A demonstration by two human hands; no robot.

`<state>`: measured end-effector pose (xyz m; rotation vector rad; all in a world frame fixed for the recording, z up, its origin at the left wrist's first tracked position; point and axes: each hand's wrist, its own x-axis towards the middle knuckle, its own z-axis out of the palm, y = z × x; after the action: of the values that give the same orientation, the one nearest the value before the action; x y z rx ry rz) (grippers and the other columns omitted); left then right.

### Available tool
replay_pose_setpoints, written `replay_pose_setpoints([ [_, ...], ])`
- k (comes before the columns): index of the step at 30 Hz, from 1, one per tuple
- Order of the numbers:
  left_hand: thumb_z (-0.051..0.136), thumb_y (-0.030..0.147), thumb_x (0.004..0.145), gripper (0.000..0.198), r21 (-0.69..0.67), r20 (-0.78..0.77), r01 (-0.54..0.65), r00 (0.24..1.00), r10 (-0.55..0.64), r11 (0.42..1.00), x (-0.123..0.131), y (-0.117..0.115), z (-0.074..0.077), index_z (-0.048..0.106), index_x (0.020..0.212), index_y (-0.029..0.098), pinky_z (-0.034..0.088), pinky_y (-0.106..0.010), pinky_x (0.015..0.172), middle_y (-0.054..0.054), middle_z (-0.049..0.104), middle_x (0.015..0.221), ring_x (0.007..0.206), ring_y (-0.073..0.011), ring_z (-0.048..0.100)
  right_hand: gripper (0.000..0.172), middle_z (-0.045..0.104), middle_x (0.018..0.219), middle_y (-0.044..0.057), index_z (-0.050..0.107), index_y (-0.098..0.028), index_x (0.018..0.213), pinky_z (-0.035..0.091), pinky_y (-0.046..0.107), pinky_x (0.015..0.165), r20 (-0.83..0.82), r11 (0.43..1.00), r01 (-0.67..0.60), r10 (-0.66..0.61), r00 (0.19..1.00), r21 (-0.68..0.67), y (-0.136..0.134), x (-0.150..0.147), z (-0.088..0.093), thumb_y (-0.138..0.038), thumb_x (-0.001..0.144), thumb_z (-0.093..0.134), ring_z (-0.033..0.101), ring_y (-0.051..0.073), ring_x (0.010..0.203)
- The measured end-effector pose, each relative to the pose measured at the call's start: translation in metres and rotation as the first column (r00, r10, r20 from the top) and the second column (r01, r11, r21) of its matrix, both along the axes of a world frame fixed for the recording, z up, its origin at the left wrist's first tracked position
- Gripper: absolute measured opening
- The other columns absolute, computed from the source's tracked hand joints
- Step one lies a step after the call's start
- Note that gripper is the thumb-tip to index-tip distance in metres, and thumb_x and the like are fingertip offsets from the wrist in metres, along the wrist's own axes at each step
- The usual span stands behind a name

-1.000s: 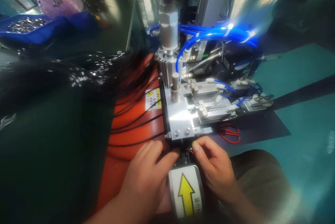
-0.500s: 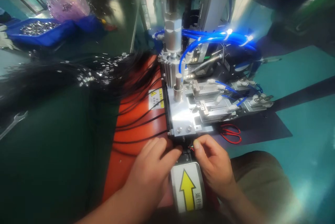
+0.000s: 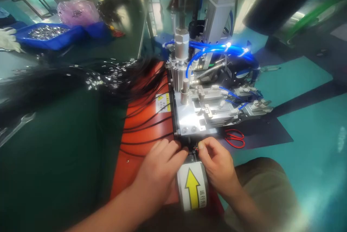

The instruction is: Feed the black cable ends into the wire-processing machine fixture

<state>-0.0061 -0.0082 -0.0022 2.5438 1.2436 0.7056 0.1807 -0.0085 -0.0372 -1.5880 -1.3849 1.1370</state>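
While thin coloured wires (image 3: 195,148) are pinched between thumb and forefinger of the right hand (image 3: 218,163), just below the near edge of the metal machine (image 3: 187,118), the left hand (image 3: 162,163) is curled opposite; what is gripped there cannot be told. Both are presumably held close so that fine strands can be steadied beyond the arrow-marked cover (image 3: 192,187). Compared with the earlier frame, the hands' poses are little changed, but more of a white glove (image 3: 11,39) is shown at left.
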Motion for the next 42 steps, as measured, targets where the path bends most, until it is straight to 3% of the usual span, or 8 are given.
replay_pose_setpoints([
  [8,0.046,0.005,0.088,0.028,0.01,0.012,-0.003,1.0,0.002,1.0,0.001,0.0,-0.001,0.066,0.105,0.015,0.047,-0.037,0.08,-0.009,0.064,0.102,0.091,-0.023,0.053,0.035,0.055,0.066,-0.002,0.062,-0.019,0.081,0.038,0.024,0.054,-0.219,0.99,-0.051,0.022,0.976,-0.129,-0.004,0.012,0.008,-0.05,0.094,0.052,0.047,0.013,0.06],
  [11,0.049,0.007,0.088,0.023,0.008,0.019,-0.007,1.0,0.007,1.0,0.001,0.0,-0.001,0.066,0.102,0.015,0.047,-0.037,0.077,-0.008,0.063,0.098,0.087,-0.0223,0.052,0.032,0.063,0.076,0.002,0.067,-0.017,0.085,0.043,0.024,0.06,-0.25,0.99,-0.075,0.042,0.967,-0.123,-0.009,0.013,0.014,-0.048,0.089,0.06,0.054,0.015,0.068],
  [24,0.048,0.001,0.084,0.029,-0.03,-0.045,-0.04,0.998,0.039,0.999,0.003,-0.003,0.003,0.067,0.099,0.017,0.044,-0.033,0.075,-0.006,0.06,0.091,0.084,-0.0204,0.05,0.029,0.066,0.077,0.003,0.065,-0.017,0.084,0.044,0.026,0.061,-0.016,1.0,-0.021,0.021,1.0,0.012,-0.014,0.005,0.02,-0.044,0.091,0.056,0.058,0.017,0.071],
  [32,0.05,0.002,0.083,0.028,-0.049,-0.066,-0.045,0.997,0.042,0.998,0.003,-0.003,0.003,0.067,0.098,0.018,0.044,-0.033,0.074,-0.005,0.06,0.091,0.084,-0.0202,0.05,0.028,0.065,0.076,0.002,0.063,-0.018,0.082,0.043,0.025,0.059,0.087,1.0,-0.005,0.004,0.996,0.009,-0.012,0.003,0.026,-0.044,0.091,0.055,0.058,0.016,0.069],
  [42,0.047,0.001,0.084,0.028,-0.028,-0.057,-0.045,0.997,0.043,0.999,0.003,-0.003,0.002,0.066,0.097,0.017,0.043,-0.032,0.072,-0.006,0.059,0.089,0.082,-0.0199,0.049,0.034,0.065,0.072,0.002,0.064,-0.018,0.077,0.043,0.025,0.058,0.053,1.0,0.021,-0.021,0.998,0.009,-0.009,0.003,0.023,-0.049,0.09,0.056,0.057,0.017,0.066],
])
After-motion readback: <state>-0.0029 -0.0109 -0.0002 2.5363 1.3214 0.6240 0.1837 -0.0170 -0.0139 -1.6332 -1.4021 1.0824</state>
